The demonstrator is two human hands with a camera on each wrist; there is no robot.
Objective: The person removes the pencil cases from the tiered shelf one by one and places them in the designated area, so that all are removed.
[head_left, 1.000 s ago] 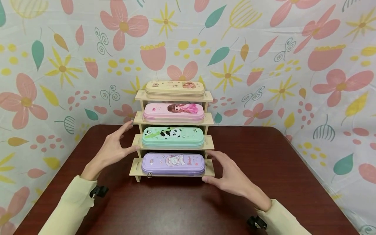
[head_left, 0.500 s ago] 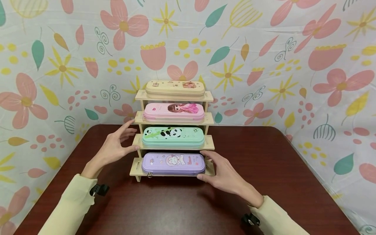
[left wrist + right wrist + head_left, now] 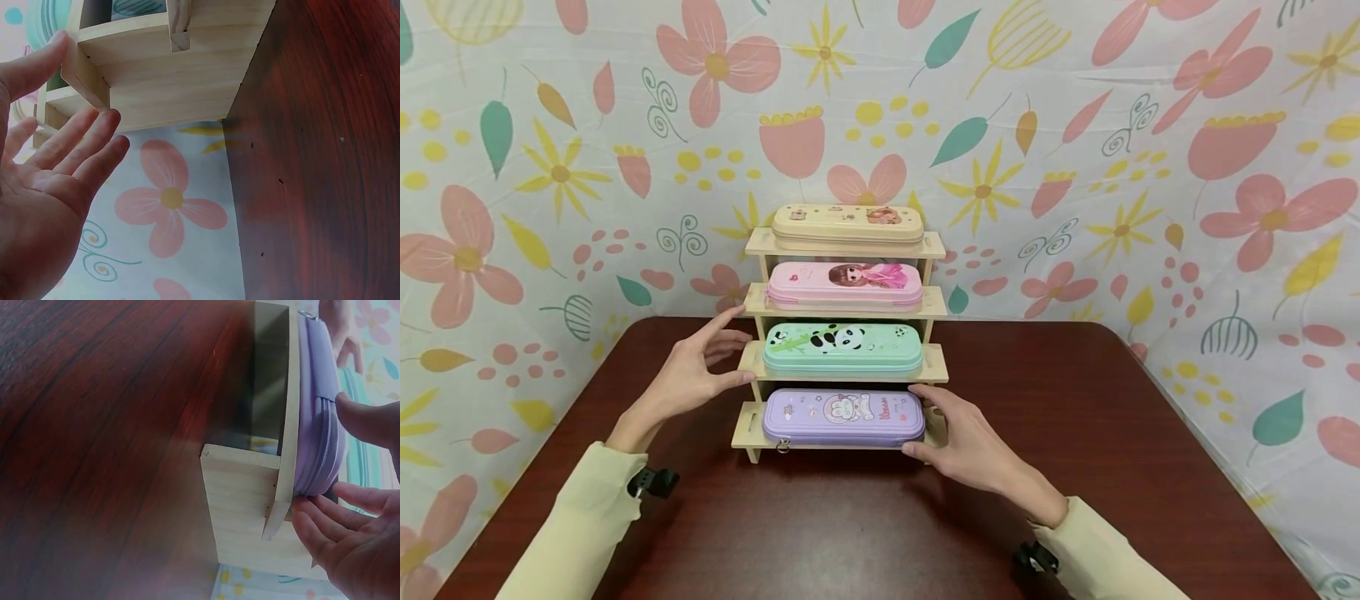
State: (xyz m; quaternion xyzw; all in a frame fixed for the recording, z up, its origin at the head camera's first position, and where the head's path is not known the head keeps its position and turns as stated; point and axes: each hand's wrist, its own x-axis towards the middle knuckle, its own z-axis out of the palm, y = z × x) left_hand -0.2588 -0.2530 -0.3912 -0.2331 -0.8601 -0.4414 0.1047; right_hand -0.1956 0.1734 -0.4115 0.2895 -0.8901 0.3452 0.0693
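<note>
A pale wooden tiered rack (image 3: 745, 433) stands on the table, one pencil case on each shelf. On the lowest shelf lies a purple pencil case (image 3: 842, 418) with a bunny print. My right hand (image 3: 973, 437) grips its right end, thumb at the front and index finger behind. The right wrist view shows that thumb against the zipped side of the purple case (image 3: 322, 406). At the rack's left side, my left hand (image 3: 688, 371) touches the shelf ends with extended thumb and fingers. Above the purple case sit a mint panda case (image 3: 842, 348), a pink doll case (image 3: 845, 286) and a cream case (image 3: 847, 227).
The dark red-brown wooden table (image 3: 820, 533) extends in front of the rack and to both sides. Close behind hangs a white cloth (image 3: 1037, 108) with a flower and leaf print.
My right hand has moved left from the shelf end onto the right end of the purple pencil case. The left hand's fingers have shifted slightly at the rack. The cases stay in place.
</note>
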